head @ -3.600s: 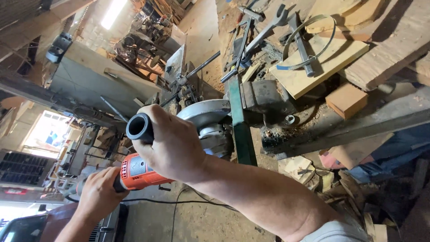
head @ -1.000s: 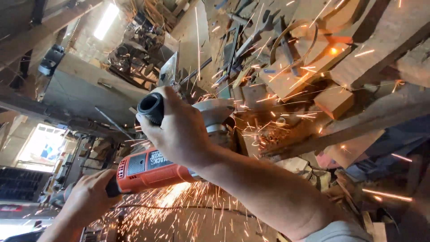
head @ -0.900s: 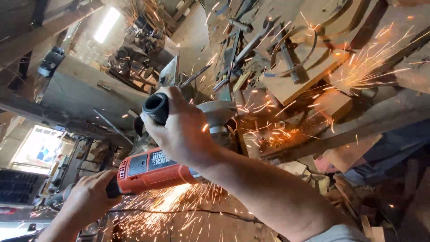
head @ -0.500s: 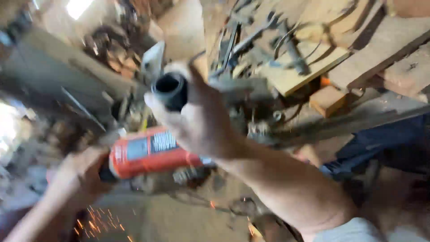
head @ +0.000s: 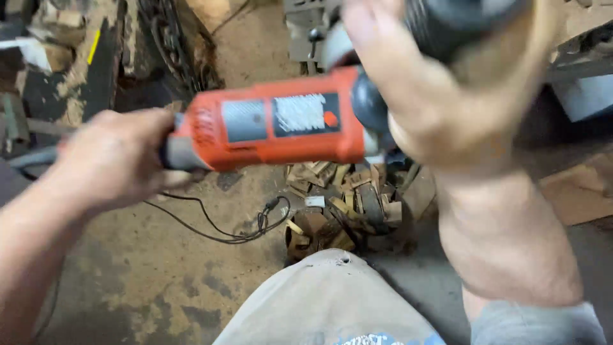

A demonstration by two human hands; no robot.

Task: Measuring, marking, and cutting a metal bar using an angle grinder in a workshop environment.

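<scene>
Angle grinder (head: 281, 121), orange-bodied, no longer throws sparks and has swung off the bench to hang over the scrap-wood pile (head: 345, 211) on the floor, left hand (head: 112, 160) clamped on its tail, right hand (head: 440, 96) gripping the black side handle.

The angle grinder (head: 281, 121) body is orange-red with a grey panel and a black panel, plus a black front section. The floor (head: 147, 275) is mottled tan and dark grey. A black cable (head: 217, 230) crosses it. The scrap pile (head: 345, 204) is brown and tan.
</scene>
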